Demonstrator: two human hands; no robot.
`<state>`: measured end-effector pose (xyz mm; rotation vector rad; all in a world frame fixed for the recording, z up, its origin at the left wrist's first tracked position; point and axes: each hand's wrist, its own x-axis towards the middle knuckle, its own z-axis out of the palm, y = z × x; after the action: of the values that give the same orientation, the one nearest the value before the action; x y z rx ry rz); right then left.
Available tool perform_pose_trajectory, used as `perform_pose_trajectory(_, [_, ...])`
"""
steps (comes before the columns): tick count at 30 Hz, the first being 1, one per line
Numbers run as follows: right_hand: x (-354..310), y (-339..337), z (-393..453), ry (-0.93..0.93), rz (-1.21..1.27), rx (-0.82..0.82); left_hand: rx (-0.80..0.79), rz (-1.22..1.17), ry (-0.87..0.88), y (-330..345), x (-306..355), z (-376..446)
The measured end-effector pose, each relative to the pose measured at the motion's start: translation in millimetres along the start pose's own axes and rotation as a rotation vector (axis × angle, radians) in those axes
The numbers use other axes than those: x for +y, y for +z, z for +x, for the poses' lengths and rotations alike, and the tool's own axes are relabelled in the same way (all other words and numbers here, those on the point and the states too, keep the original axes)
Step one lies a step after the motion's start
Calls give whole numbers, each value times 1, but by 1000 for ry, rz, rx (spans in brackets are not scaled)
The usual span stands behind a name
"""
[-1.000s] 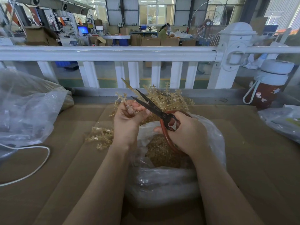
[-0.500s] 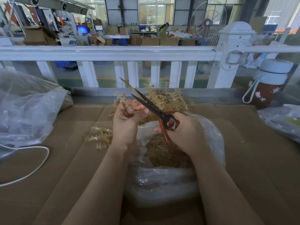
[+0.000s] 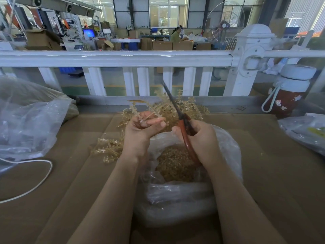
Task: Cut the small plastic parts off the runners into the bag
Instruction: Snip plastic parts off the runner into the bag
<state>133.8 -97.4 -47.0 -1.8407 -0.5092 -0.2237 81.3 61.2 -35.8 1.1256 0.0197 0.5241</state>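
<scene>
Right hand (image 3: 200,138), scissors (image 3: 177,110) up-left

Runners (image 3: 163,107) – translucent amber-gold, heaped at the far edge of the bench; 1 held runner (image 3: 139,110) same tint. Cut parts in bag (image 3: 228,152): golden-brown mass; bag film clear, whitish sheen. Scissors (image 3: 182,125) – dark blades, red-brown handles. Bench (image 3: 263,173) covering: plain brown cardboard. Bottle (image 3: 288,95) at far right corner: dark red body with white stars, white lid and strap. Cable (image 3: 35,187) near left edge: white. Railing (image 3: 114,58): white.
</scene>
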Motion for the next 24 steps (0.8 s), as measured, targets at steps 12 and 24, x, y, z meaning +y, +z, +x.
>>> perform_pose_trajectory(12, [-11,-1,1,84,191,-84,-47,103,-57,7,-6,-4])
perform_pose_trajectory(24, [-4,0,4,56,113,-37,-27,145,-89,4,-1,-5])
